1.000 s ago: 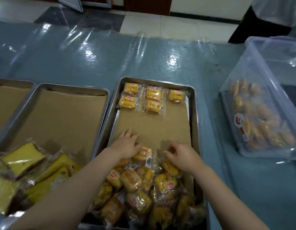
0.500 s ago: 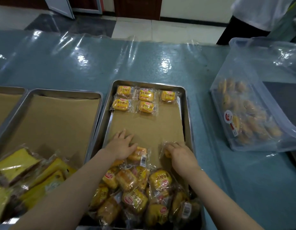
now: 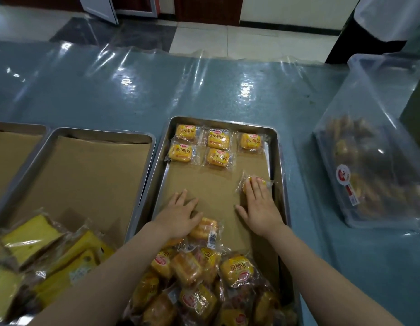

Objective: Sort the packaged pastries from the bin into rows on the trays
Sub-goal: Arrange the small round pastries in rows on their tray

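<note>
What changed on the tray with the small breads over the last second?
The right hand slid one wrapped bread away from the loose pile, up the tray's right side toward the open spot in the second row, fingers flat on it. The left hand stayed by the pile's far edge. The five placed breads did not move.

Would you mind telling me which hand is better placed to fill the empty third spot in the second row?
Right. The right hand already rests on a packaged pastry just below that gap; the left hand lies flat by the pile.
</note>
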Demonstrator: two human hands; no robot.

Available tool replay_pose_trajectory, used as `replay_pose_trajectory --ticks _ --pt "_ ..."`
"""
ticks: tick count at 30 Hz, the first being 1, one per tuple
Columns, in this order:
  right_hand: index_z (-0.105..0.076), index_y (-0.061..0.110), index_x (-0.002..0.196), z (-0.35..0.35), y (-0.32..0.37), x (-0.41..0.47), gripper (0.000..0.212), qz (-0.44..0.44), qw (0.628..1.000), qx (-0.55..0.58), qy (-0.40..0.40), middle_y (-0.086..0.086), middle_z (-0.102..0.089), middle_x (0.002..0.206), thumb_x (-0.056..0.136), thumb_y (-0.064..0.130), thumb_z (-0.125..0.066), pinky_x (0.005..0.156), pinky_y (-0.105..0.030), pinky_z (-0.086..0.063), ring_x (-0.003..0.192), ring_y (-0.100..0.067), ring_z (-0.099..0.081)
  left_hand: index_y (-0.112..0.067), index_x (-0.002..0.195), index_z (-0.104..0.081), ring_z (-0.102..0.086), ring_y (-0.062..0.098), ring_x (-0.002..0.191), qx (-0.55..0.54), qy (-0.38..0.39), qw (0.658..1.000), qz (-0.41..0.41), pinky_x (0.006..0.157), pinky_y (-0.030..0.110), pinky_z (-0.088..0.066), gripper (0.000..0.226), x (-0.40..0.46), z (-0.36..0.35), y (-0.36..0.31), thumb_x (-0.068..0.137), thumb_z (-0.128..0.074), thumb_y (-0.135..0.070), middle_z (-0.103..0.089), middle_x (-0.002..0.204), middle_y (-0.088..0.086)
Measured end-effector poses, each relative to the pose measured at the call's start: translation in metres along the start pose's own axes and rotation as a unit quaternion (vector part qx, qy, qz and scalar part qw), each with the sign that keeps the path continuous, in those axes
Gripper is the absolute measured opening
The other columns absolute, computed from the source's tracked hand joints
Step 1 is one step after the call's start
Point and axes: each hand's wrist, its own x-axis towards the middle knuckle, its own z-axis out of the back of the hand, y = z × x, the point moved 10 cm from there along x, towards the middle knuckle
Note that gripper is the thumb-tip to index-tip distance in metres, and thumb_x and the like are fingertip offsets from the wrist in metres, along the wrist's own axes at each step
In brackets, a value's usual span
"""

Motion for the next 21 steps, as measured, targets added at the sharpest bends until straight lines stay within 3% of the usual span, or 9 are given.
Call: replay_pose_trajectory --ticks 10,16,21 --pt "0.011 0.012 0.155 0.006 -0.02 0.072 0.085 0.017 1.0 -0.018 0.002 -0.009 0.016 0.162 0.097 0.065 -0.022 0.12 -0.038 0.009 0.148 -0.022 0.02 -0.034 0.155 -0.006 0.015 0.025 0.148 0.011 -0.001 1.0 -0.007 0.118 0.05 -0.014 0.067 0.001 0.0 0.001 0.097 -0.027 -0.06 0.015 0.162 0.001" --pt "0.005 0.016 0.156 0.014 -0.025 0.081 0.083 0.056 0.998 -0.01 -0.006 -0.006 0.01 0.164 0.098 0.062 -0.03 0.118 -0.034 0.009 0.149 -0.019 0.015 -0.035 0.155 -0.006 0.015 0.024 0.148 0.008 -0.004 1.0 -0.007 0.117 0.051 -0.016 0.067 0.003 0.0 0.001 0.097 -0.028 -0.061 0.015 0.162 0.0" --pt "-0.001 0.015 0.157 0.025 -0.024 0.068 0.076 0.035 0.998 0.022 -0.046 -0.005 0.006 0.164 0.1 0.056 -0.029 0.121 -0.034 0.006 0.15 -0.018 0.013 -0.037 0.154 -0.012 0.013 0.021 0.149 -0.031 -0.008 0.999 -0.006 0.118 0.047 -0.013 0.059 0.002 0.001 0.002 0.1 -0.028 -0.053 0.011 0.163 -0.002"
